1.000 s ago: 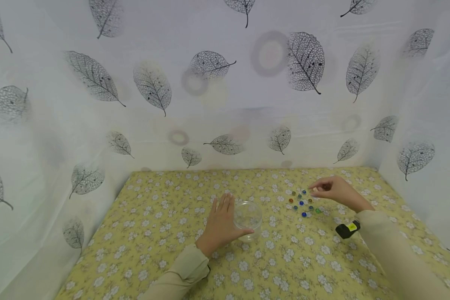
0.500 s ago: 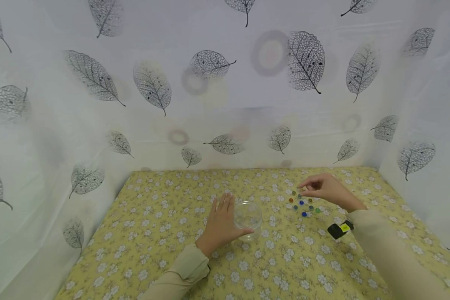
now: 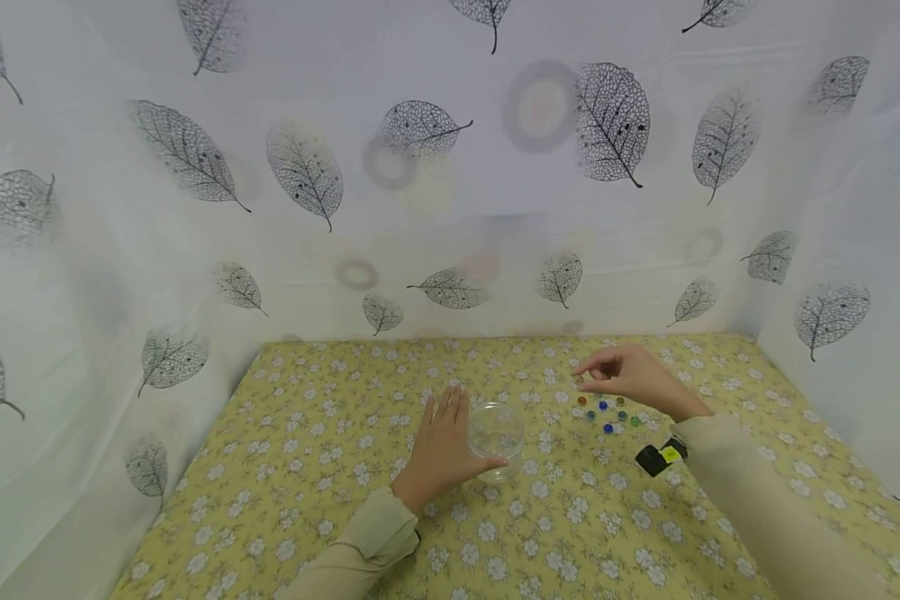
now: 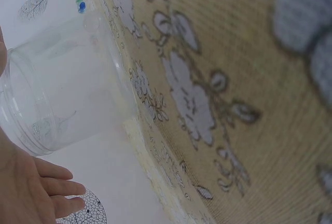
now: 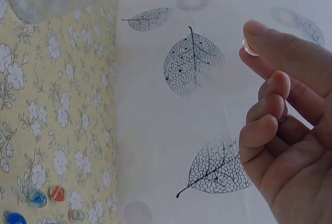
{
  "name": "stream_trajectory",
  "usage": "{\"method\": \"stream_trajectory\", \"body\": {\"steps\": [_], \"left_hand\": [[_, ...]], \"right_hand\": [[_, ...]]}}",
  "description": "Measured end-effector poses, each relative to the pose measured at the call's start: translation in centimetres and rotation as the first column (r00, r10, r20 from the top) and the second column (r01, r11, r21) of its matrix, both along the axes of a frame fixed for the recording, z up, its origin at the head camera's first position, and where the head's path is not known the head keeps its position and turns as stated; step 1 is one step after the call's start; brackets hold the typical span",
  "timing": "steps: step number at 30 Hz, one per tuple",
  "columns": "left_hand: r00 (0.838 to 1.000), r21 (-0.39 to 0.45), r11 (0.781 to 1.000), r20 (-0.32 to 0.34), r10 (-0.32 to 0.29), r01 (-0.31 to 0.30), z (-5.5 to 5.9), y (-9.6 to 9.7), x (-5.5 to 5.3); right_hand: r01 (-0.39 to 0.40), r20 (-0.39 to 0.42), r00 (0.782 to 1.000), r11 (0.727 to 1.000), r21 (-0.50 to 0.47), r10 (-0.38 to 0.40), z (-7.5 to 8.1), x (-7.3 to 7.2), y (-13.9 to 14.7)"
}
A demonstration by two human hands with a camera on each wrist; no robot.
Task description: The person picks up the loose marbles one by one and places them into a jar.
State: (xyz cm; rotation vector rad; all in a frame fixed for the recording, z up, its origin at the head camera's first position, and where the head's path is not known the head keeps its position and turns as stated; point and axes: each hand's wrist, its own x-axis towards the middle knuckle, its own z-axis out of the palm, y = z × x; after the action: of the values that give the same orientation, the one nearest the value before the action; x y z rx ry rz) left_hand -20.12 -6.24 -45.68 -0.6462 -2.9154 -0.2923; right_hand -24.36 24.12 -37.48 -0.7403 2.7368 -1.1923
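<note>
A clear, round, open-topped jar (image 3: 504, 433) stands on the cloth-covered table. Beside it is my left hand (image 3: 438, 454), its fingers straight along the jar's left and the thumb stretched across the near side. In the right wrist view, my right hand (image 5: 290, 115) pinches a clear marble (image 5: 250, 49) with some orange in it between thumb and index finger, the other fingers loosely curled. The hand is raised just above and behind several loose marbles, among them a blue marble (image 3: 608, 429), an orange marble (image 3: 582, 402) and a green marble (image 3: 635, 422).
A yellow flowered cloth (image 3: 330, 417) covers the table. White curtains with a leaf print (image 3: 450, 208) hang at its back and along both sides. A black wrist camera (image 3: 656, 458) hangs below my right sleeve.
My right hand has moved left over the marbles, towards the jar, with the pinched marble. My left hand and the jar have stayed in place.
</note>
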Motion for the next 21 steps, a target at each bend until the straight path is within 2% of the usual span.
{"method": "stream_trajectory", "body": {"steps": [11,21], "left_hand": [[1.0,0.009,1.0,0.016,0.006,-0.006,0.1,0.0,0.0],[1.0,-0.008,1.0,-0.011,0.0,0.0,-0.3,0.0,-0.1]], "right_hand": [[-0.033,0.035,0.999,0.999,-0.024,0.034,0.3,-0.3,-2.0],[-0.084,0.073,0.994,0.995,-0.045,0.087,-0.2,-0.7,-3.3]]}}
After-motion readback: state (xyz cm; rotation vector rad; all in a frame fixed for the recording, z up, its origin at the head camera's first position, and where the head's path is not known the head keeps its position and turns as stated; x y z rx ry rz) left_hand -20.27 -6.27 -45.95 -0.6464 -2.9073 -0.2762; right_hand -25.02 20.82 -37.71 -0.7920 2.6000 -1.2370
